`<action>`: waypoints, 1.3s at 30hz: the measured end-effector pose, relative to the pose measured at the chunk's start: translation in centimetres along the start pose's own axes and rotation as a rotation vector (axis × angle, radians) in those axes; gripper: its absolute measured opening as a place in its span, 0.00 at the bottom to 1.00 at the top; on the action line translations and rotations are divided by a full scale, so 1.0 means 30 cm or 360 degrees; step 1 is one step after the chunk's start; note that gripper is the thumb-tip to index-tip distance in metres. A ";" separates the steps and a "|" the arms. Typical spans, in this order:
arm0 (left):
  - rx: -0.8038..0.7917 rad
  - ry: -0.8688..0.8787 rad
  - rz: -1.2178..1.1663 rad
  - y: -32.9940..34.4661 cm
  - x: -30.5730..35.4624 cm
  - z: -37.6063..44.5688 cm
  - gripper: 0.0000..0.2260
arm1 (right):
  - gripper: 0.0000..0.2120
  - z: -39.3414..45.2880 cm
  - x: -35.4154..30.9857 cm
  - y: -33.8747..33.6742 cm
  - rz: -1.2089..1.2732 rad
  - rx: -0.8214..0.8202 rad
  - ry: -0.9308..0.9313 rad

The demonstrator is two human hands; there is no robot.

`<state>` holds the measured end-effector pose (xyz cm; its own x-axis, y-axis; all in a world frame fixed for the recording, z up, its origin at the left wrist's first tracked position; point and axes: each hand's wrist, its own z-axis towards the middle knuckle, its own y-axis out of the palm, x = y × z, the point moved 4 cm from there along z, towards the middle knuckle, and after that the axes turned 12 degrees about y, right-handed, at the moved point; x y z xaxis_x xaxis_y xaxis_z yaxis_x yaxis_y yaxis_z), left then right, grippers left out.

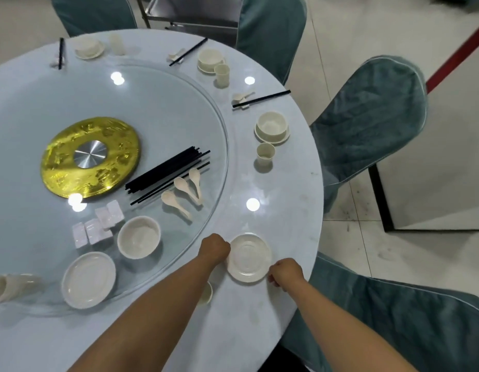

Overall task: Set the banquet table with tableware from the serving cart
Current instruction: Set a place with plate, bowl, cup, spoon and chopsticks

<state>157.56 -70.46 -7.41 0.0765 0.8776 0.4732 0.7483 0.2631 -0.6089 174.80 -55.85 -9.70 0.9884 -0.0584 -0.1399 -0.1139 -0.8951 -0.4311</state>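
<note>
A white saucer (249, 257) lies flat on the round white table (286, 189) near its front right edge. My left hand (215, 248) holds the saucer's left rim with curled fingers. My right hand (285, 272) holds its lower right rim the same way. A cream cup (207, 292) shows partly under my left forearm. On the glass turntable (166, 116) lie a bundle of black chopsticks (166, 170), three cream spoons (184, 191), a bowl (139, 236), a plate (89, 279), white chopstick rests (98, 224) and cups (7, 285) lying on their side.
Three set places with bowl, saucer, cup and chopsticks (272, 127) (211, 60) (89, 48) ring the far rim. Teal covered chairs (367, 124) (394, 318) stand close around the table. A steel serving cart (190, 12) is behind the far chairs. A gold disc (89, 157) marks the turntable's centre.
</note>
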 end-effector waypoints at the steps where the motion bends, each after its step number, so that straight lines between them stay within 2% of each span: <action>1: -0.0005 -0.0002 0.0020 -0.005 -0.009 -0.002 0.11 | 0.09 0.002 -0.003 0.004 -0.0017 0.0008 0.0000; 4: 0.0048 0.0027 0.0036 -0.049 -0.030 -0.016 0.06 | 0.09 -0.007 -0.037 -0.009 -0.0024 0.0100 -0.0042; 9: 0.0157 0.0040 -0.0166 -0.167 -0.060 -0.065 0.10 | 0.11 -0.080 -0.179 -0.032 -0.0149 0.0170 -0.0197; 12: 0.0322 0.0074 -0.0277 -0.285 -0.091 -0.113 0.10 | 0.08 -0.158 -0.302 -0.003 -0.0257 0.0194 -0.0379; 15: 0.0521 0.0093 -0.0327 -0.400 -0.150 -0.162 0.10 | 0.11 -0.233 -0.432 0.051 -0.0355 0.0229 -0.0564; 22: 0.0863 -0.0120 -0.0439 -0.585 -0.402 -0.256 0.09 | 0.09 -0.370 -0.655 0.272 -0.0364 0.0087 -0.0801; 28: 0.0987 -0.0278 -0.0567 -0.596 -0.594 -0.268 0.08 | 0.08 -0.399 -0.741 0.434 -0.0416 0.0040 -0.0878; 32: 0.1040 -0.0306 -0.0627 -0.594 -0.640 -0.252 0.06 | 0.12 -0.382 -0.769 0.500 -0.0306 0.0024 -0.0858; 39: 0.1007 -0.0344 -0.0770 -0.581 -0.663 -0.223 0.10 | 0.17 -0.389 -0.796 0.560 -0.0281 -0.0015 -0.0835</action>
<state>147.41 -95.18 -1.94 -0.3357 0.6501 0.6817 0.1482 0.7511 -0.6433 150.44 -74.65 -3.18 0.8099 0.3185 -0.4926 0.0522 -0.8755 -0.4804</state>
